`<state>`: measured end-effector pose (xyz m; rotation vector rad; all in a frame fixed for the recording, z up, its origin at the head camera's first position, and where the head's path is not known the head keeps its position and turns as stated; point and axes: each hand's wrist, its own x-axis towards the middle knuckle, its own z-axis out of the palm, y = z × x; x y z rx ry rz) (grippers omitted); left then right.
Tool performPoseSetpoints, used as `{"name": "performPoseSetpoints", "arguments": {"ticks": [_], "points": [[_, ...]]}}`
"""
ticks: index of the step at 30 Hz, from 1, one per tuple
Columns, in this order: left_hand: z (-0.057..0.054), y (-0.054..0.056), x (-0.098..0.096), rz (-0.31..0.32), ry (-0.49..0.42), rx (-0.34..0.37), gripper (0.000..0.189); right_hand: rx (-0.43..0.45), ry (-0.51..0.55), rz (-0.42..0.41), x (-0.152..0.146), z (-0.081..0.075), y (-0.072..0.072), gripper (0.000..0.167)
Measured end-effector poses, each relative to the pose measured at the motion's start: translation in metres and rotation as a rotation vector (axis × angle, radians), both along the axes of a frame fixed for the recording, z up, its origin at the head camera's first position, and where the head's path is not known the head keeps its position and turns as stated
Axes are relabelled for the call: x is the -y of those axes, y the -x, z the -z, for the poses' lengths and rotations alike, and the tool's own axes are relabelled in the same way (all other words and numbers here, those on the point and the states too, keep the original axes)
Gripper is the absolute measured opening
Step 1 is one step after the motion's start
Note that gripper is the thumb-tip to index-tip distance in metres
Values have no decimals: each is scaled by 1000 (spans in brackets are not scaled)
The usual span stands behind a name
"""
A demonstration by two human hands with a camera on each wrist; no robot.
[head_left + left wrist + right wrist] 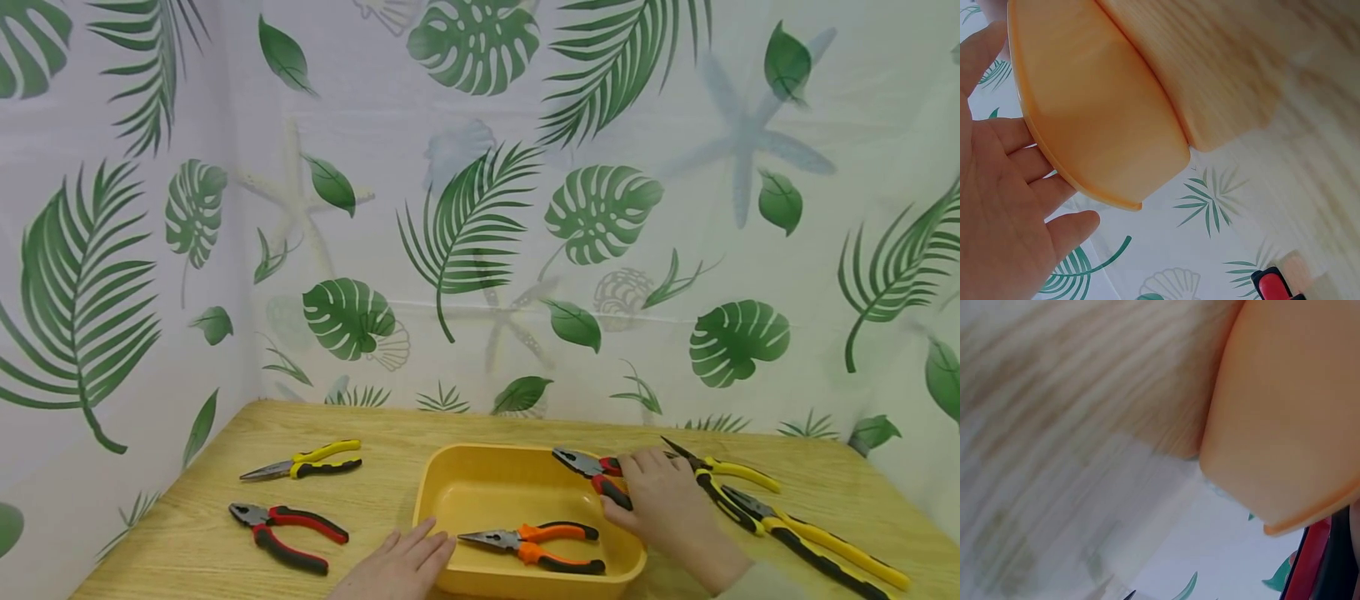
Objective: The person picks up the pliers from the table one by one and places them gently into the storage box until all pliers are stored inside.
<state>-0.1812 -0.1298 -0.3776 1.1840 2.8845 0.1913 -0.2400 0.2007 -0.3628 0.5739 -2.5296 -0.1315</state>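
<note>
My right hand (667, 504) grips red-and-black combination pliers (579, 463) by the handles, over the right side of a yellow plastic basin (480, 493). Their jaws point left; the right wrist view catches part of a red-and-black handle (1317, 559) beside the basin's rim. Inside the basin lie orange-and-black long-nose pliers (528, 542), nose to the left. My left hand (405, 560) rests on the basin's left front rim with fingers extended. From the left wrist view, several fingertips pass behind the basin wall (1097, 106), and the little finger sits apart from it.
On the wooden table (180, 542), left of the basin, are yellow-and-black long-nose pliers (303, 462) and red-and-black combination pliers (288, 533). Two yellow-and-black pliers, a shorter pair (738, 473) and a longer pair (825, 546), lie at right. A leaf-patterned sheet (480, 367) hangs behind.
</note>
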Motion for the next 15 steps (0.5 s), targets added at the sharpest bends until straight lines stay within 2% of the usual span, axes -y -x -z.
{"name": "performPoseSetpoints", "arguments": {"ticks": [5,15], "points": [[1,0,1,15,-11,-37,73,-52,-9,-55,4,3,0,43],[1,-1,1,9,1,-39,73,-90,-7,-106,12,4,-1,41]]}}
